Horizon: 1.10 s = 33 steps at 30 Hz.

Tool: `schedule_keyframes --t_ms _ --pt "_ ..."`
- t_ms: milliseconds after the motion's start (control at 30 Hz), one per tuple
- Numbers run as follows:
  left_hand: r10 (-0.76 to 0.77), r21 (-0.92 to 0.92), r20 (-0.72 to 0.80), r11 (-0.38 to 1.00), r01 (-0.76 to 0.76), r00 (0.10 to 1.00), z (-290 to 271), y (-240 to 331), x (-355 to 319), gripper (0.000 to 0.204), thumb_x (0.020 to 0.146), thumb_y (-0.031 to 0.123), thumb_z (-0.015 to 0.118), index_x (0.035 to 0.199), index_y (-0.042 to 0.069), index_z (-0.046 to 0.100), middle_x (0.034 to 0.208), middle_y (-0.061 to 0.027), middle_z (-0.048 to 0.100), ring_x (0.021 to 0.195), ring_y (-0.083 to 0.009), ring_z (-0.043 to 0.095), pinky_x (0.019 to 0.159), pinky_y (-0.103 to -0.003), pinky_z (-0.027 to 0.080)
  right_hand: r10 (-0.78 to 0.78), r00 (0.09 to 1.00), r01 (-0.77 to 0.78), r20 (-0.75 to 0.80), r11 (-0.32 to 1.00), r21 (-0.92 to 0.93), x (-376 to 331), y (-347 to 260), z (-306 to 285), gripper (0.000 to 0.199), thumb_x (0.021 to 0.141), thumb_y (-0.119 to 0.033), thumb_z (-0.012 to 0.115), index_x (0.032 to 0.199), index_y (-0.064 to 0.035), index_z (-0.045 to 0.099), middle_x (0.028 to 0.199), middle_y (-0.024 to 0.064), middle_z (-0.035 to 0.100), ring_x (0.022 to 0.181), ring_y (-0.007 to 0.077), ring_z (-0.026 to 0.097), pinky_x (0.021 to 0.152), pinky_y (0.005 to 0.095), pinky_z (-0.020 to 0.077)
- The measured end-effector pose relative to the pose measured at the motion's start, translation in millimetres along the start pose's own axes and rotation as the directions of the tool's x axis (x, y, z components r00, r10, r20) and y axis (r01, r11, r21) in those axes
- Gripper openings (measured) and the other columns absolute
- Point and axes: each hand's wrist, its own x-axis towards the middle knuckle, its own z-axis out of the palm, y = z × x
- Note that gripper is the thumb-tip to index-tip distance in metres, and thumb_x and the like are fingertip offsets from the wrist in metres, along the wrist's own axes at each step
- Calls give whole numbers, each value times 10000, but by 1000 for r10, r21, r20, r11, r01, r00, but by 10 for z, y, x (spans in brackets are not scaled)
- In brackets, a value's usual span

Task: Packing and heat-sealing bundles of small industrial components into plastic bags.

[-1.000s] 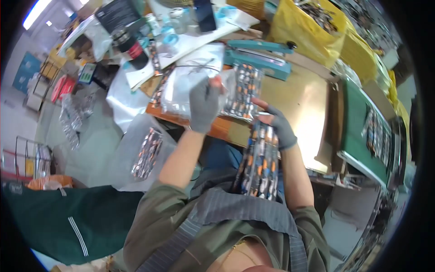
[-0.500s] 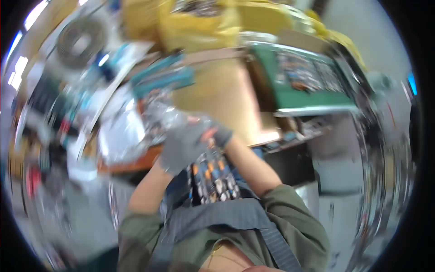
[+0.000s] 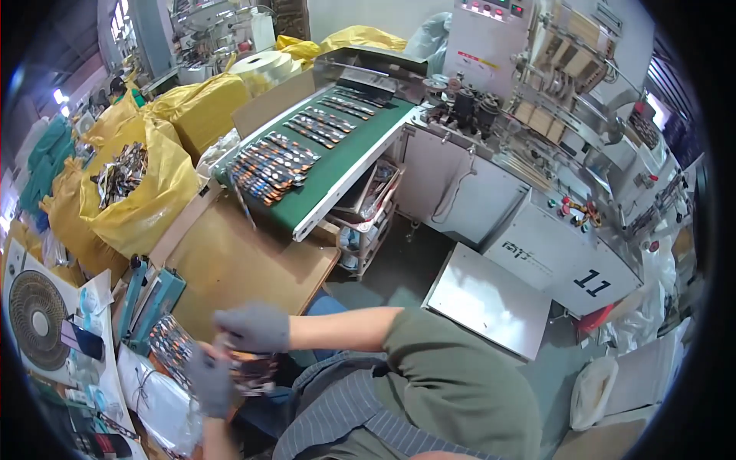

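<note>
Both gloved hands now sit lower-left, past the brown worktable (image 3: 238,264) edge. Left hand (image 3: 211,383) and right hand (image 3: 253,328) grip what appears a strip of small packets (image 3: 249,368); a blue sealer (image 3: 149,299) crowds the left.

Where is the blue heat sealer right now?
Lower left of the head view: the sealer lies on the brown table's left edge, just above the gloved hands.

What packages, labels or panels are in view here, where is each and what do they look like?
Sachet bundle: multicoloured, held in left hand and right hand.
Sachet rows: orange-blue, on green conveyor.
Yellow sack: far left, holding sachets.
Machine panel: white, black marking.
</note>
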Motion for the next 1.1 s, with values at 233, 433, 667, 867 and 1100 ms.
schedule_keyframes --t_ms 233,433,667,867,1100 --pt "137 549 338 775 -313 931 -1115 -955 962 162 844 152 538 805 -5 555 670 -138 550 614 -247 532 578 -355 403 158 957 -97 244 965 -245 1073 16 -330 139 733 -181 575 836 -88 569 777 158 616 769 351 611 659 430 467" --pt "121 464 -13 880 -101 993 -932 -305 1068 219 903 159 489 886 -25 606 591 -86 535 470 -187 517 507 -306 426 306 915 -240 263 937 -255 1339 283 -425 194 743 -159 553 903 -51 572 859 204 632 843 376 608 718 428 467" --pt "250 147 -186 963 -225 950 -805 -104 1051 263 911 133 479 1052 -66 579 641 -51 554 449 -89 510 409 -221 384 320 905 -260 279 938 -232 1294 477 -516 257 738 -132 522 966 -85 631 878 174 653 847 336 627 742 411 484" --pt "-99 -188 -55 978 87 994 -847 134 871 241 921 157 490 1050 -18 594 651 -14 561 417 -53 473 372 -184 350 -252 944 197 -211 948 -249 1294 -25 -701 369 759 -330 622 1062 -123 588 788 153 619 831 322 613 760 440 469" --pt "38 -155 -265 985 -81 963 -1014 439 639 226 855 103 604 1050 -7 576 782 -11 581 673 -72 506 600 -213 416 -434 891 434 132 900 35 1287 -116 41 202 833 -289 571 969 -141 595 655 156 579 560 349 579 528 414 471"
